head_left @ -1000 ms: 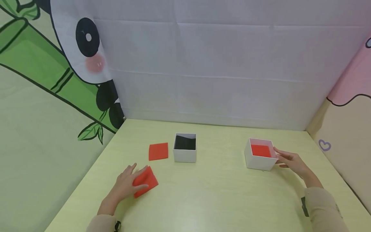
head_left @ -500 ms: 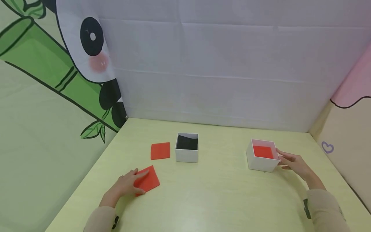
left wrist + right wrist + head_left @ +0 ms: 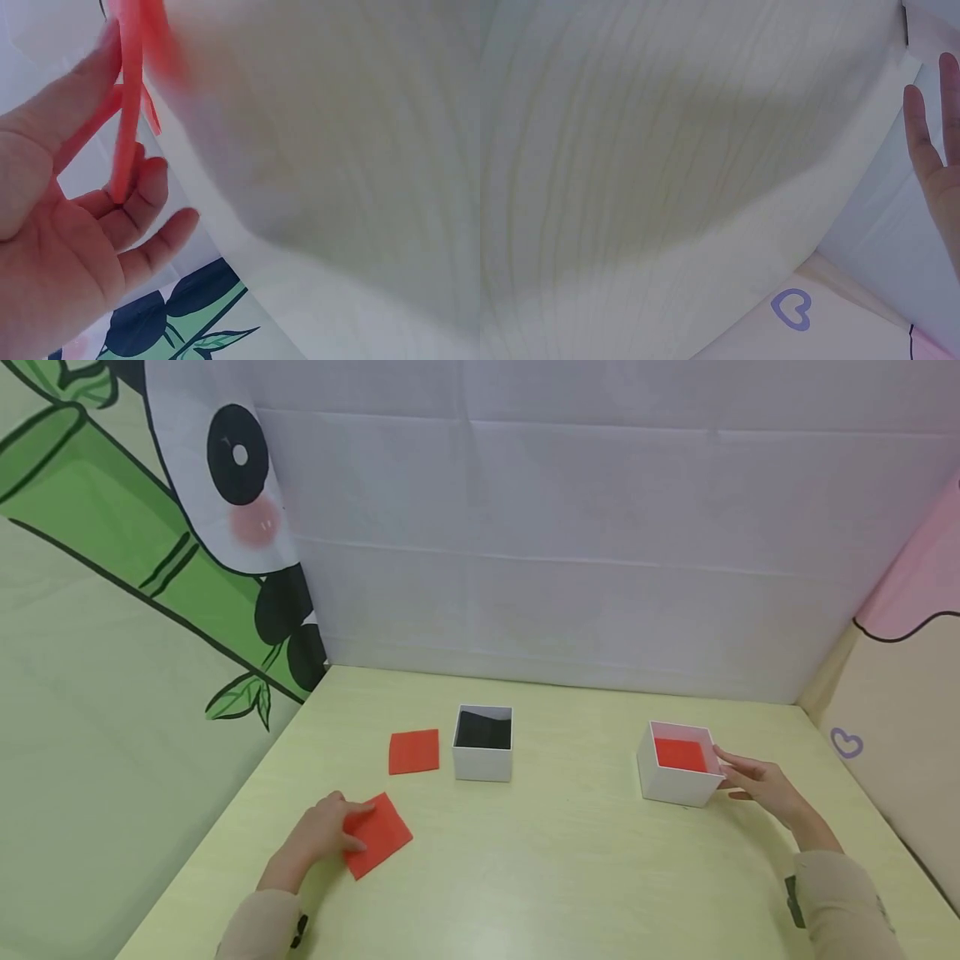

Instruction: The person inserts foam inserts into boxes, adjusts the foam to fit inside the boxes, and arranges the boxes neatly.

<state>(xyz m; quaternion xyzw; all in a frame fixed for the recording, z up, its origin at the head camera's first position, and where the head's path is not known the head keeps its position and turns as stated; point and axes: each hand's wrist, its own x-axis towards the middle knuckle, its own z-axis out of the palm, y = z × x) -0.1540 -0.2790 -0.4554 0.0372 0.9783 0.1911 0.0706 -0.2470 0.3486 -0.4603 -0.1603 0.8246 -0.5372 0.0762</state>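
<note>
A square red cloth [image 3: 384, 837] is pinched between the thumb and fingers of my left hand [image 3: 321, 835], at the front left of the table. In the left wrist view that cloth [image 3: 129, 112] shows edge-on, in layers, with the thumb on one side and fingertips on the other. My right hand [image 3: 761, 783] rests against the right side of a white box [image 3: 678, 785], its fingers fairly straight along the wall. Inside that box lies a flat red piece [image 3: 679, 755]. The right wrist view catches only two extended fingers [image 3: 922, 139] at its right edge.
Another red square cloth [image 3: 414, 752] lies flat farther back on the pale wooden table [image 3: 570, 860]. Beside it stands a second white box [image 3: 483, 766] with a black piece [image 3: 483, 730] inside. A white-grey backdrop [image 3: 570, 543] rises at the table's back edge.
My left hand has drawn its fingers in at the cloth's left side, and the cloth has turned slightly and smoothed out. The right hand stays at the box.
</note>
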